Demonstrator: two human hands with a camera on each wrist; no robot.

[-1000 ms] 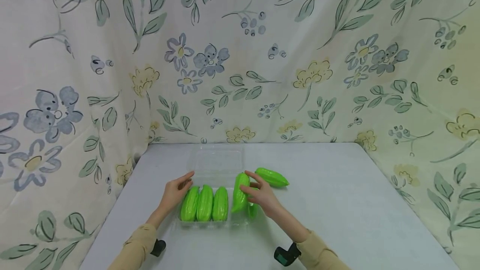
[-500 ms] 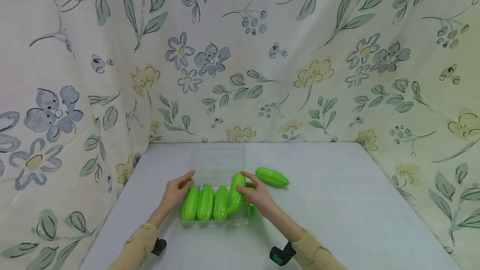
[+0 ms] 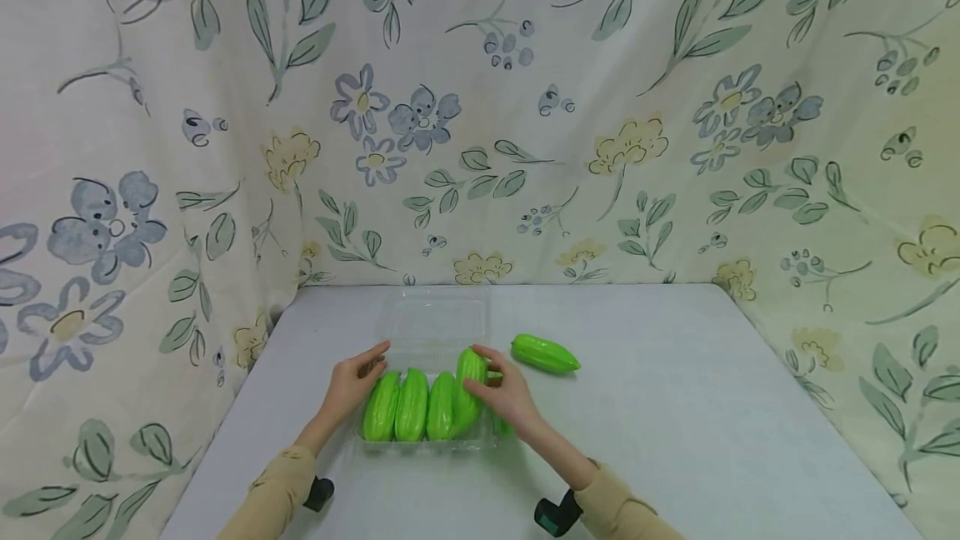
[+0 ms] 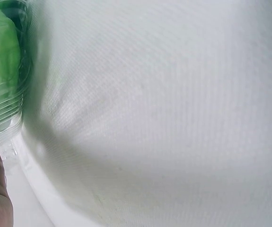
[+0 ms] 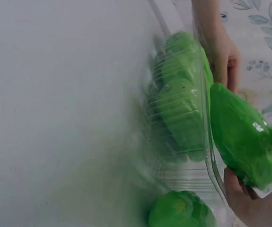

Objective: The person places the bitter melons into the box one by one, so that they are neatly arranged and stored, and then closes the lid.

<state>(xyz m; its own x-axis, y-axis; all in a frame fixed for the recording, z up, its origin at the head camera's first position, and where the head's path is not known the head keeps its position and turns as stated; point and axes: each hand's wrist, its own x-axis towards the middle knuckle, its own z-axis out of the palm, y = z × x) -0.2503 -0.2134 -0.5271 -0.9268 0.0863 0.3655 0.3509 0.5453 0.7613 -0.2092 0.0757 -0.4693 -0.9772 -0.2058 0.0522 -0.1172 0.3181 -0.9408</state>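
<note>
Now the right hand (image 3: 510, 397), gripping the fourth green gourd (image 3: 468, 390), is easing it leftward against three already lying in the clear tray (image 3: 480, 440); the left hand (image 3: 347, 390), fingers relaxed, is steadying the tray's left rim.

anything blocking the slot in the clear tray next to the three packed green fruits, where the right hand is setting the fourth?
Nothing visible. The right hand holds the fourth green fruit tilted against the three packed fruits in the clear tray. Another fruit lies just outside its right edge. The left hand steadies the left end.
</note>
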